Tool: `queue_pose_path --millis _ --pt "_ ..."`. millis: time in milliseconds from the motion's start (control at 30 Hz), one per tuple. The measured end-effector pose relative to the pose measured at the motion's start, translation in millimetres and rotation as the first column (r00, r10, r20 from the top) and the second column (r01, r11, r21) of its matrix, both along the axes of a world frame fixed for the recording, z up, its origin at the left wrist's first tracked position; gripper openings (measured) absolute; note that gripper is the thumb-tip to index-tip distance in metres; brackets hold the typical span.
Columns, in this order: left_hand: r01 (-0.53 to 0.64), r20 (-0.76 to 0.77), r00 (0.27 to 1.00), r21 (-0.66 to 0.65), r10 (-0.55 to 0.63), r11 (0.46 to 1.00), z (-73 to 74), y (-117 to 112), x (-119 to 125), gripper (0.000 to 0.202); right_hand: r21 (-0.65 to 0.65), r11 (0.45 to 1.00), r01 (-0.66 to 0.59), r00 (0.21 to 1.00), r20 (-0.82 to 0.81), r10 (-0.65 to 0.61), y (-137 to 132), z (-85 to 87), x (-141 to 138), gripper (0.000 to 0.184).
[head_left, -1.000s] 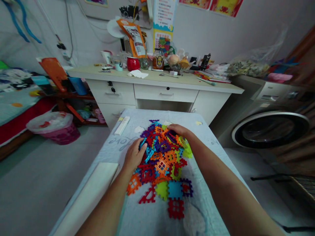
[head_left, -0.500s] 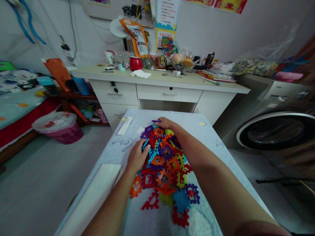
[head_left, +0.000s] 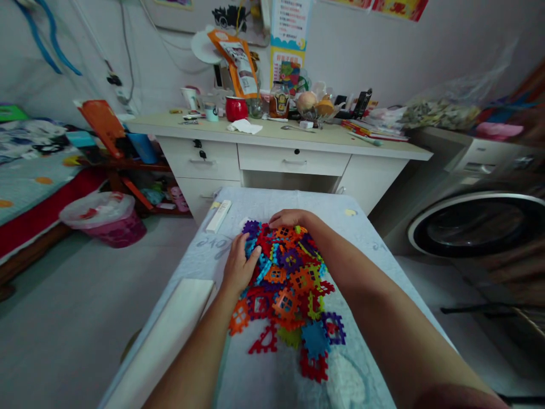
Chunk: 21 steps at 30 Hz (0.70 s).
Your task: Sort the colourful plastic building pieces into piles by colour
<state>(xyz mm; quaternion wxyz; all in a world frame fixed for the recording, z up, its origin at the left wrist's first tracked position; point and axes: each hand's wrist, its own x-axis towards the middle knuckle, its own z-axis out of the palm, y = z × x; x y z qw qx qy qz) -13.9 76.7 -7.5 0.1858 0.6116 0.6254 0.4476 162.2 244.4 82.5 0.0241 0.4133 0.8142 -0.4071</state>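
Many toothed plastic pieces (head_left: 285, 303): red, orange, purple, blue and yellow-green, heaped along the middle of the cloth-covered table (head_left: 330, 204), well inside its left and right edges.
Left hand (head_left: 239, 268): part-open, cupped against the heap's left side, thumb spread away from the fingers; no piece is seen pinched.
Right hand (head_left: 293, 218): palm down at the heap's far side, facing the table's far edge, fingers bent; their undersides are hidden, so any hold cannot be told.
Stragglers: red triangle (head_left: 260, 346), blue tile (head_left: 315, 339) and red square (head_left: 314, 372) lie flat at the heap's end toward the near edge.
White box (head_left: 218, 216): near the far left corner, apart from the heap.
White board (head_left: 166, 332): along the left edge.
Step in hand: judged to be gathering the heap between two hands.
Next move: appears to call for the right hand to draw the far pieces inward, the left serving as a stop.
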Motion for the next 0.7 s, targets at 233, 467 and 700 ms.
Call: queue_pose_path --millis 233,467,700 --pt "-0.009 0.023 1.000 -0.017 0.009 1.000 1.2 -0.1 -0.6 0.052 0.199 0.906 0.373 0.821 -0.525 -0.223 -73.7 27.4 90.9 0.047" --pt "-0.010 0.019 1.000 -0.023 0.011 1.000 1.1 1.1 -0.2 0.053 0.257 0.474 0.842 0.539 -0.399 -0.742 -130.2 -55.7 179.7 0.075" --pt "0.000 0.029 1.000 0.023 -0.001 1.000 0.8 1.4 -1.1 0.053 0.473 0.611 0.635 0.772 -0.418 -0.478 -149.5 -87.9 143.0 0.065"
